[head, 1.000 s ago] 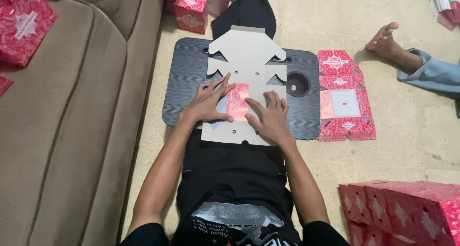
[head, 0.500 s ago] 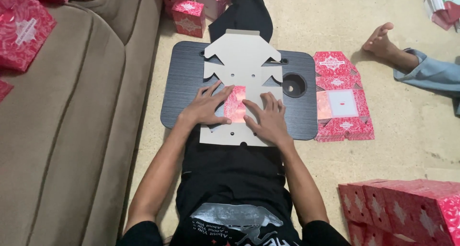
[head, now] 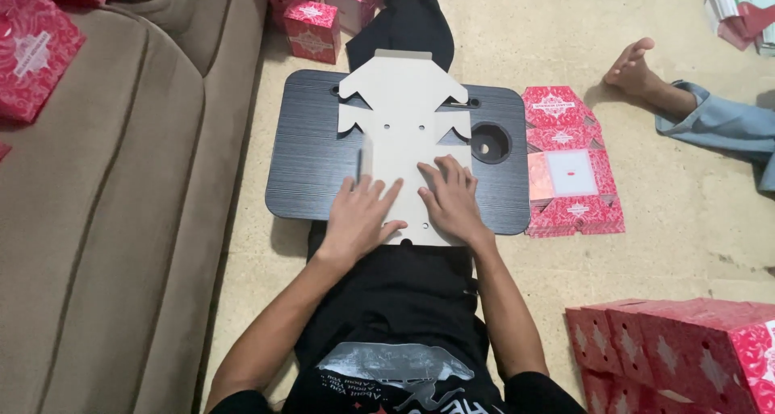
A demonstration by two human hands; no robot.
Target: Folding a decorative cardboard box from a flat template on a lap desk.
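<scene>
A flat, pale die-cut cardboard box blank (head: 408, 123) lies plain side up on a dark lap tray (head: 307, 156) across my legs. My left hand (head: 361, 214) rests palm down on the blank's near left part, beside a narrow flap (head: 365, 157) that stands up on edge. My right hand (head: 449, 198) presses flat on the blank's near right part, fingers spread. Neither hand grips anything.
A stack of flat red patterned blanks (head: 571, 168) lies right of the tray. Folded red boxes stand at the lower right (head: 686, 349), above the tray (head: 313, 28) and on the brown sofa (head: 36, 47). Another person's bare foot (head: 634, 71) and blue trouser leg lie at the right.
The red flap that lay folded over between my hands has swung back and now stands on edge at the left. Both hands have flattened onto the blank.
</scene>
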